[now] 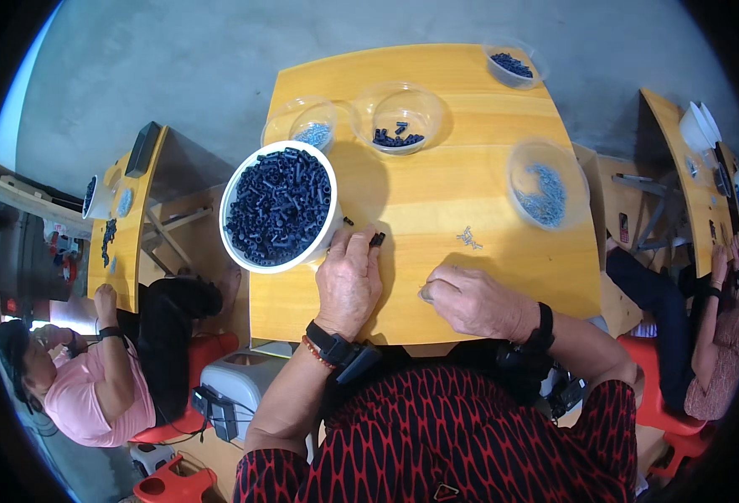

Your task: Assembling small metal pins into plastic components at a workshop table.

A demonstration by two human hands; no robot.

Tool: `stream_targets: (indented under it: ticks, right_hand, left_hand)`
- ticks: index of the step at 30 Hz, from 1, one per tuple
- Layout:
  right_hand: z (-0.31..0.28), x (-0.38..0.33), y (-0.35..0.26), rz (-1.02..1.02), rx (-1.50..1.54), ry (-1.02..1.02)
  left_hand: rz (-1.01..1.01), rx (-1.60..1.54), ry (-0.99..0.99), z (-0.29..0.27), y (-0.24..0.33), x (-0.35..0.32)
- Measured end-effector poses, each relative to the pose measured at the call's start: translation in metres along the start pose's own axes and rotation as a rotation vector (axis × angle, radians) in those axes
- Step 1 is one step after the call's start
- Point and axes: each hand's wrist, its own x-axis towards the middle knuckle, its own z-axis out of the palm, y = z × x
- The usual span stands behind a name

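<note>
1. Two bare hands are seen at lower centre of frame, both resting on a yellow wooden table [436,193]; each wrist carries a black band
2. Left hand [348,281] is laid palm-down just below a white bowl [279,208], fingers curled; a small black tube piece [377,240] is pinched at its fingertips, touching the table top
3. Right hand [470,300] is closed into a loose fist at centre frame, w/ something small & pale nipped at the thumb tip; what it is can't be told
4. White bowl, left of centre, is heaped w/ dark blue-black tube pieces; one stray black piece [348,221] lies just beside its rim
5. Small pile of silvery metal bits [469,239] is seen on the bare table, above the right hand & apart from it
6. Four clear plastic bowls are spread over the upper half: one w/ silvery bits [302,124] & one w/ a few dark pieces [399,117] above the white bowl, one w/ dark pieces [514,65] at the top edge, one w/ silvery bits [547,184] at right
7. Other seated persons at like tables are seen at far left & far right of frame
</note>
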Motion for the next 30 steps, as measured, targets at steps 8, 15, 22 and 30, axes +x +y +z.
stream_targets:
  ticks: [8, 15, 22, 30]
  right_hand:
    - [0.001, 0.002, 0.007, -0.003, 0.078, 0.03]
    - [0.001, 0.005, 0.009, 0.094, 0.24, 0.084]
    - [0.0, 0.003, 0.012, 0.14, 0.199, 0.059]
    - [0.004, 0.001, 0.016, 0.201, 0.199, 0.029]
  left_hand:
    - [-0.04, 0.02, 0.014, 0.003, 0.002, 0.001]
    - [-0.05, -0.061, 0.022, 0.007, -0.008, -0.001]
    - [-0.054, -0.124, 0.021, 0.005, -0.009, -0.003]
    - [-0.037, -0.23, 0.053, 0.006, -0.015, -0.006]
